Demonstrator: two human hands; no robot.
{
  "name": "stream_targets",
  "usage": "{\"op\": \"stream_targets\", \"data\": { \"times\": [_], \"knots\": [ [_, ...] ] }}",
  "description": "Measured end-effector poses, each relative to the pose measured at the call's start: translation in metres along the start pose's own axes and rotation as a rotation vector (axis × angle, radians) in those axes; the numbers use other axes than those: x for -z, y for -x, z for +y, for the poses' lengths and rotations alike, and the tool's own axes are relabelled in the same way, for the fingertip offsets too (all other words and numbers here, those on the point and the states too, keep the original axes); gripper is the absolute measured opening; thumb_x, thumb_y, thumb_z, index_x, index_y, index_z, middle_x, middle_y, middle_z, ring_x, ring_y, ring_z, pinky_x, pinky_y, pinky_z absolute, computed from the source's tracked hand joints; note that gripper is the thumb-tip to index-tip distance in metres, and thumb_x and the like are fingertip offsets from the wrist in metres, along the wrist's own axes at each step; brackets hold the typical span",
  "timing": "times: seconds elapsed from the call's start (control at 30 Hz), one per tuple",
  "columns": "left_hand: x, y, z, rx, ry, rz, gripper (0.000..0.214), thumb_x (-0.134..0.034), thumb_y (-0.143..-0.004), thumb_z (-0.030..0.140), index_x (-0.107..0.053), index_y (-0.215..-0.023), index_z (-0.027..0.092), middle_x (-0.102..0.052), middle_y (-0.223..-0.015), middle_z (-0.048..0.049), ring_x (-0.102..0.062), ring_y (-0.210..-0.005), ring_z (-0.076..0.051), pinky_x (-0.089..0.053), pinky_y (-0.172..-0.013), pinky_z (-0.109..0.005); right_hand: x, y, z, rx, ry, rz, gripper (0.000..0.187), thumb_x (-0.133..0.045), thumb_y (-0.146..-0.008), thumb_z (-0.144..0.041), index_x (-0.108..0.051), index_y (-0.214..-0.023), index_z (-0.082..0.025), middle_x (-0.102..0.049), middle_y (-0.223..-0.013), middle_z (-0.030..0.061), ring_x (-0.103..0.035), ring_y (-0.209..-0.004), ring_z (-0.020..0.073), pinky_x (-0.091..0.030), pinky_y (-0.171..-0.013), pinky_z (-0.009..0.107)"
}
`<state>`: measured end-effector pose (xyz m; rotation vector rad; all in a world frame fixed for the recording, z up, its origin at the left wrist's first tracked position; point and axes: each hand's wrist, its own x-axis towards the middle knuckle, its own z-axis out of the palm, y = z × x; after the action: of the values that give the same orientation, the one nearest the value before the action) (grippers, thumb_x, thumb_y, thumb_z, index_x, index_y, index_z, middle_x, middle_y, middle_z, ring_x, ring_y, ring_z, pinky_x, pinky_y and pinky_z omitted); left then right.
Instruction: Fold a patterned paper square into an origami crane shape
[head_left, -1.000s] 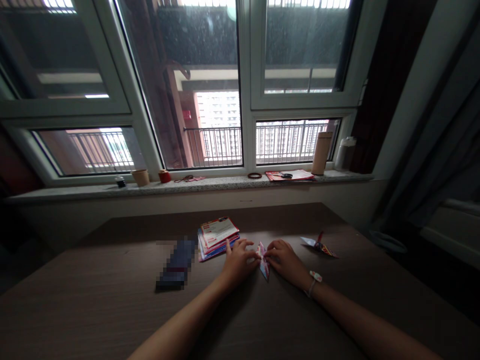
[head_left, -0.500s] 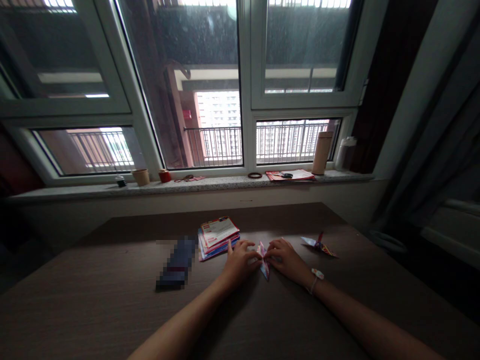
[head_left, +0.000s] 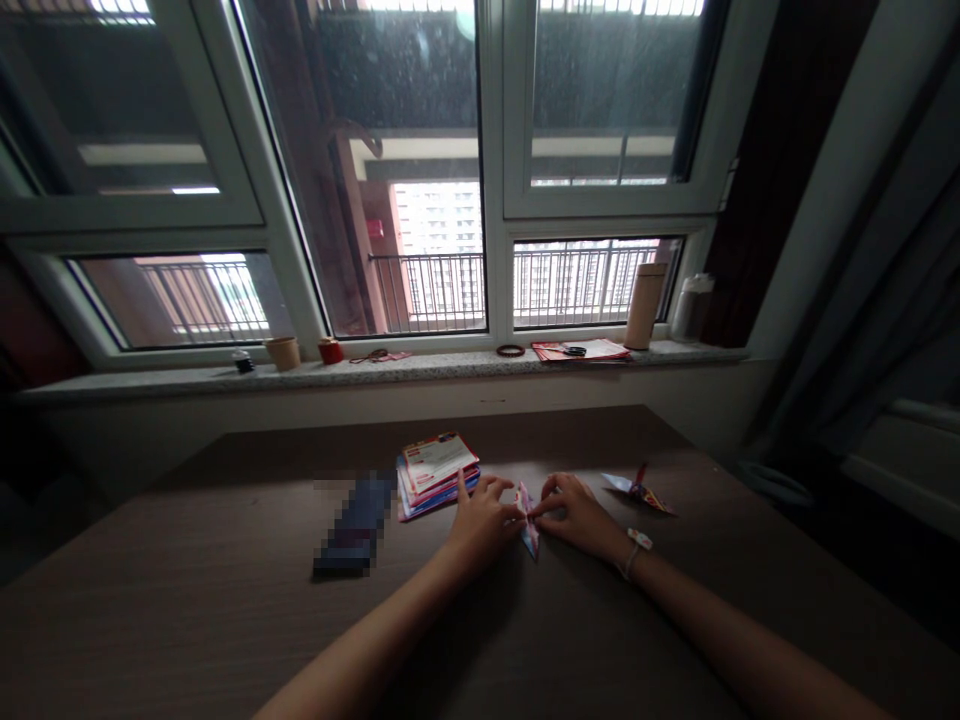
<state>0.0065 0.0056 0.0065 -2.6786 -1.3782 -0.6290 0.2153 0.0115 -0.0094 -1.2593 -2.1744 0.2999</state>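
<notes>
Between my hands, just above or on the brown table, is a small folded paper piece, pink and pale blue, pointed at its near and far ends. My left hand pinches its left side, with the thumb and fingertips close together. From the right, my right hand pinches the other side near the middle. The fingertips partly hide the centre of the fold. Right of my right hand rests a folded paper crane with spread wings. A stack of printed paper sheets lies just beyond my left hand.
A dark, pixelated oblong item lies left of the stack. Along the windowsill stand a paper cup, a red spool, a bracelet, papers with scissors, a tan flask and a clear bottle.
My right hand's fingers have shifted slightly on the folded paper, the index finger now more bent. The left hand and the paper stay almost in place.
</notes>
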Motion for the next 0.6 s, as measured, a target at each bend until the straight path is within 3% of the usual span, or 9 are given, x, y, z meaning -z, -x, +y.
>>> {"op": "stream_targets", "data": {
  "times": [0.13,0.37,0.6],
  "knots": [
    [0.000,-0.001,0.001,0.021,0.016,-0.010,0.010,-0.069,-0.081,0.036,-0.074,-0.090,0.036,-0.061,-0.124,-0.0010,-0.046,-0.122,-0.028,0.006,-0.106,-0.071,-0.001,0.000,0.002,-0.013,-0.008,0.001,0.009,-0.071,-0.078,-0.035,-0.075,-0.084,-0.032,-0.058,-0.099,0.0027,-0.052,-0.101,0.0214,-0.036,-0.097,0.039],
    [-0.008,0.000,-0.012,0.243,0.128,-0.101,0.013,-0.071,-0.076,0.045,-0.075,-0.088,0.040,-0.054,-0.134,-0.0022,-0.036,-0.129,-0.036,-0.007,-0.101,-0.076,-0.005,0.000,0.003,-0.060,-0.056,0.001,0.010,-0.071,-0.077,-0.037,-0.073,-0.080,-0.028,-0.053,-0.110,0.0036,-0.049,-0.110,0.0228,-0.034,-0.100,0.039],
    [-0.009,0.004,-0.010,0.240,0.116,-0.037,0.014,-0.074,-0.074,0.042,-0.074,-0.088,0.042,-0.051,-0.135,-0.0011,-0.032,-0.133,-0.035,-0.006,-0.104,-0.072,0.000,0.001,-0.001,-0.049,-0.025,0.007,0.012,-0.070,-0.077,-0.037,-0.070,-0.077,-0.025,-0.052,-0.113,0.0035,-0.048,-0.112,0.0229,-0.034,-0.100,0.039]
  ]
}}
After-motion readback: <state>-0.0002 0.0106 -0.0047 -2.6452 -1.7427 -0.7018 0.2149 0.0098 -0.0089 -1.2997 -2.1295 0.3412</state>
